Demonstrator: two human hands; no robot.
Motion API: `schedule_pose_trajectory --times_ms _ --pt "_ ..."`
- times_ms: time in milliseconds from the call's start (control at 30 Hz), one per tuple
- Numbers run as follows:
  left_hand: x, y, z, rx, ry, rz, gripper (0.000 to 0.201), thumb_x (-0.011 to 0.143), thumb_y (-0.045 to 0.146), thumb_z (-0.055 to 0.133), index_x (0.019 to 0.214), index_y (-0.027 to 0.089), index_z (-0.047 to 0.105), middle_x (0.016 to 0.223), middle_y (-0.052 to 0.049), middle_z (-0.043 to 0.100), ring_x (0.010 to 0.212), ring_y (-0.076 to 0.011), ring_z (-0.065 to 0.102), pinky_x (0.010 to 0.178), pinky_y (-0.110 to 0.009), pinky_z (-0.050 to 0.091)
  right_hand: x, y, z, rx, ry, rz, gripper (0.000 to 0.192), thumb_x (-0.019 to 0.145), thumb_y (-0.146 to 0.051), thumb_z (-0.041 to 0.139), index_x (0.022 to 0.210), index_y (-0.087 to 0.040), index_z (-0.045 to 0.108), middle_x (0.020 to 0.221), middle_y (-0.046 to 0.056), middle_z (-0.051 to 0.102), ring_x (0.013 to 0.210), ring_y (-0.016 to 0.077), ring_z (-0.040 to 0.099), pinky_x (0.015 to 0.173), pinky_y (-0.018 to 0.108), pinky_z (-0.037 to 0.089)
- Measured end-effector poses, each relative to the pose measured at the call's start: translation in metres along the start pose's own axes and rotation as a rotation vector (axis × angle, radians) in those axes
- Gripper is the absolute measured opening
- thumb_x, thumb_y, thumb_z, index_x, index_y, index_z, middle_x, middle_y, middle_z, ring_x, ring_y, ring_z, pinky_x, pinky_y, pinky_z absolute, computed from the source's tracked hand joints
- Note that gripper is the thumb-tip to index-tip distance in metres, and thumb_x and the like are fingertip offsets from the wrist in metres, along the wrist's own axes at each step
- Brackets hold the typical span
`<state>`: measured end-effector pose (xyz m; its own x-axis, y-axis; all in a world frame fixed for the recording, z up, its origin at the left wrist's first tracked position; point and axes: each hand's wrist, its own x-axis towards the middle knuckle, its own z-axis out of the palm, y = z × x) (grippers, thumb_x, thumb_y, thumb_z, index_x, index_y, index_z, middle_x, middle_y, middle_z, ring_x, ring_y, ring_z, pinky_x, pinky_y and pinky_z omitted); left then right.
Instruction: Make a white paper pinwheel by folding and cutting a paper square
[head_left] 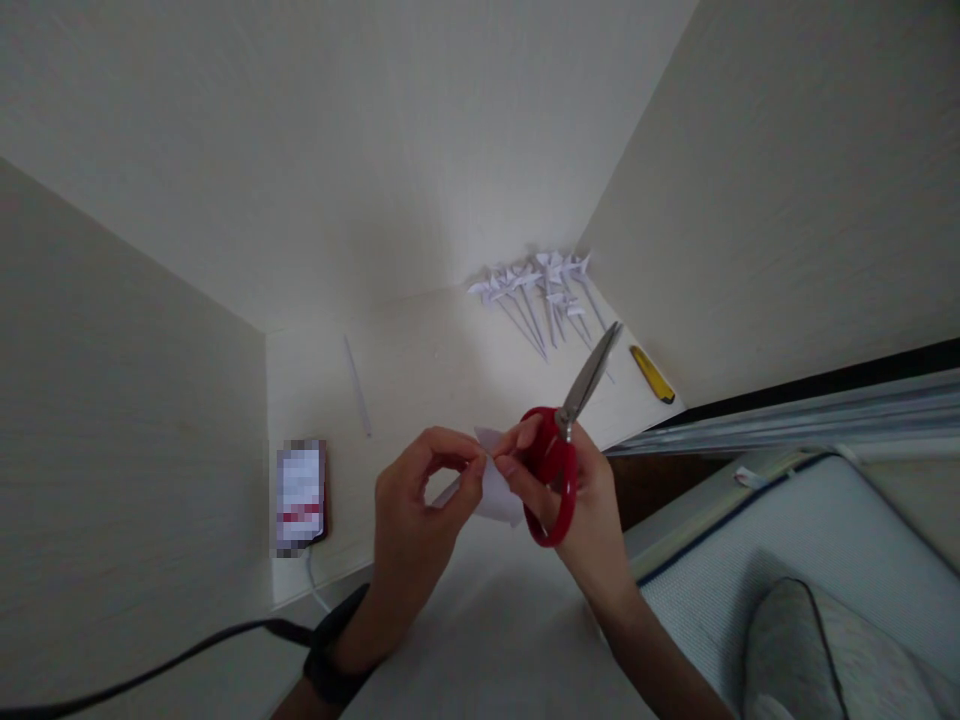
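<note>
Two hands meet at lower centre — left hand [409, 520] and right hand [577, 500] both pinch one white paper piece [496, 490] between them. Right also hooks one pair of red scissors [559, 455], blades shut, pointing upper right — toward several paper pinwheels [536, 285].

We see bare desk between the phone [301, 495] and the paper pinwheels [536, 290], broken only by a thin stick [357, 384]; walls close three sides.

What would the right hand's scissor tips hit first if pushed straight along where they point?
Probably the paper pinwheels near the corner; scissors in the right hand aim up-right toward them. Depth is unclear.
</note>
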<state>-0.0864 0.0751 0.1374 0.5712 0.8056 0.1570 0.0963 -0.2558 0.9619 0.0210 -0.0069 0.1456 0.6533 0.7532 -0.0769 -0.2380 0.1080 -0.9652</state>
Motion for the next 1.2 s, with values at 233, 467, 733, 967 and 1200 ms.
schedule_pose_trajectory --times_ms 233,467,733,967,1200 --pt "0.003 0.011 -0.004 -0.244 -0.140 -0.125 0.015 0.078 0.005 0.065 0.075 0.019 0.066 0.071 0.003 0.069 0.068 -0.0090 0.066 0.065 -0.014 0.052 0.009 -0.005 -0.015 0.247 -0.187 0.139 0.030 0.067 -0.009 0.082 0.078 -0.022 0.058 0.076 -0.004 0.069 0.065 0.0115 0.061 0.059 0.021 0.047" --pt "0.002 0.014 -0.005 -0.325 -0.193 -0.154 0.018 0.079 0.004 0.064 0.075 0.021 0.067 0.072 0.006 0.067 0.068 -0.0068 0.063 0.061 -0.011 0.049 0.010 -0.002 -0.020 0.358 -0.288 0.167 0.033 0.064 -0.010 0.086 0.080 -0.021 0.059 0.072 -0.003 0.067 0.069 0.0135 0.063 0.061 0.022 0.048" --pt "0.000 0.014 -0.003 -0.307 -0.187 -0.079 0.023 0.079 -0.001 0.061 0.075 0.021 0.065 0.074 0.005 0.067 0.071 -0.0071 0.064 0.067 -0.013 0.051 0.009 -0.002 -0.016 0.411 -0.284 0.147 0.036 0.061 -0.005 0.087 0.080 -0.021 0.060 0.073 -0.004 0.066 0.067 0.0114 0.061 0.060 0.020 0.049" --pt "-0.004 0.013 -0.004 -0.196 -0.124 0.088 0.025 0.078 -0.004 0.064 0.079 0.021 0.066 0.080 0.003 0.071 0.076 -0.0095 0.066 0.073 -0.018 0.053 0.000 0.003 -0.005 0.413 -0.178 0.003 0.034 0.066 -0.005 0.084 0.081 -0.022 0.060 0.074 -0.004 0.065 0.067 0.0097 0.059 0.061 0.019 0.049" --pt "-0.005 0.017 -0.005 -0.130 -0.098 0.241 0.027 0.074 -0.006 0.067 0.083 0.020 0.070 0.084 -0.001 0.074 0.078 -0.0130 0.069 0.071 -0.022 0.056 -0.002 0.000 -0.004 0.355 -0.159 -0.088 0.034 0.069 -0.006 0.083 0.081 -0.023 0.056 0.075 -0.004 0.061 0.068 0.0101 0.057 0.062 0.020 0.047"
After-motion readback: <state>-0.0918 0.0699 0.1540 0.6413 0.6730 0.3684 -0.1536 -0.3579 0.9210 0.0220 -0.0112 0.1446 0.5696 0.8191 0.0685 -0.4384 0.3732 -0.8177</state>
